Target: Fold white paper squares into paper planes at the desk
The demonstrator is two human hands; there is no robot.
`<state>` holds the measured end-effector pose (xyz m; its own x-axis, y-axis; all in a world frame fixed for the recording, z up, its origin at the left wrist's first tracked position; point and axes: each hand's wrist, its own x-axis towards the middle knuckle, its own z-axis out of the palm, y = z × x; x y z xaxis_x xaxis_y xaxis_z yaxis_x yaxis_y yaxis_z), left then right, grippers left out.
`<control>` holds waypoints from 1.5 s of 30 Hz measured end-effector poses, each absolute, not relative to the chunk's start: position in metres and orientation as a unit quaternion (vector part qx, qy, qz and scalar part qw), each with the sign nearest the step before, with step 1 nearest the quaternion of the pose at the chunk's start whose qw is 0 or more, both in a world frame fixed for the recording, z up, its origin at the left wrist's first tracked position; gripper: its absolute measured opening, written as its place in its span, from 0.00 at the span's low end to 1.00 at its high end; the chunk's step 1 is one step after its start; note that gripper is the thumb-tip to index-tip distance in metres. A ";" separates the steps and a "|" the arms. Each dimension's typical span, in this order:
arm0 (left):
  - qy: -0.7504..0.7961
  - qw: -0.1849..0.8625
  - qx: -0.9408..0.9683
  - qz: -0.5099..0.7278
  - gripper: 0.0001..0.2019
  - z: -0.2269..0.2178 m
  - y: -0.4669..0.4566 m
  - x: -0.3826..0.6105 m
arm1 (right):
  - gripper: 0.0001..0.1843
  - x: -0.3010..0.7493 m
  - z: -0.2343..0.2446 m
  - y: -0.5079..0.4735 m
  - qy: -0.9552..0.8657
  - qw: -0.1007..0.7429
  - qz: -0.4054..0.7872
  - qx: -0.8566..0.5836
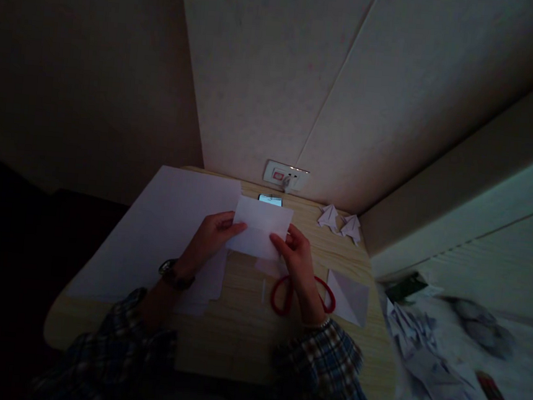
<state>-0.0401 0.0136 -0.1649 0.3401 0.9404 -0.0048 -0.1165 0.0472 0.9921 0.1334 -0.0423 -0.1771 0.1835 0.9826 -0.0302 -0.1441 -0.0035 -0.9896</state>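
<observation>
A small white sheet of paper (261, 218) is held up above the table between my two hands. My left hand (214, 236) pinches its left edge, thumb on the front face. On the right edge, my right hand (296, 249) grips it the same way. A faint crease runs across the sheet. Red-handled scissors (280, 301) lie under my right wrist, their blades hidden. To the right of them rests a square of paper (351, 298) with a diagonal fold line. Large white sheets (151, 240) spread beneath my left arm.
Two folded paper figures (328, 216) sit at the table's back right corner. Behind the held sheet a lit phone (270, 200) lies near the wall socket (286, 175). Right of the wooden table (235, 346), many folded papers (425, 357) are heaped on a pale surface.
</observation>
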 end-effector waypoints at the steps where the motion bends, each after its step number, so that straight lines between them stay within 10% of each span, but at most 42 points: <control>1: 0.379 0.614 0.541 0.432 0.14 -0.164 0.014 -0.041 | 0.17 0.134 -0.177 -0.042 -0.410 0.574 0.489 -0.513; 28: 0.293 0.664 0.547 0.418 0.10 -0.166 0.020 -0.050 | 0.10 0.139 -0.172 -0.051 -0.525 0.585 0.339 -0.517; 45: 0.349 0.464 0.709 0.401 0.05 -0.170 0.014 -0.042 | 0.06 0.138 -0.178 -0.046 -0.662 0.473 0.180 -0.553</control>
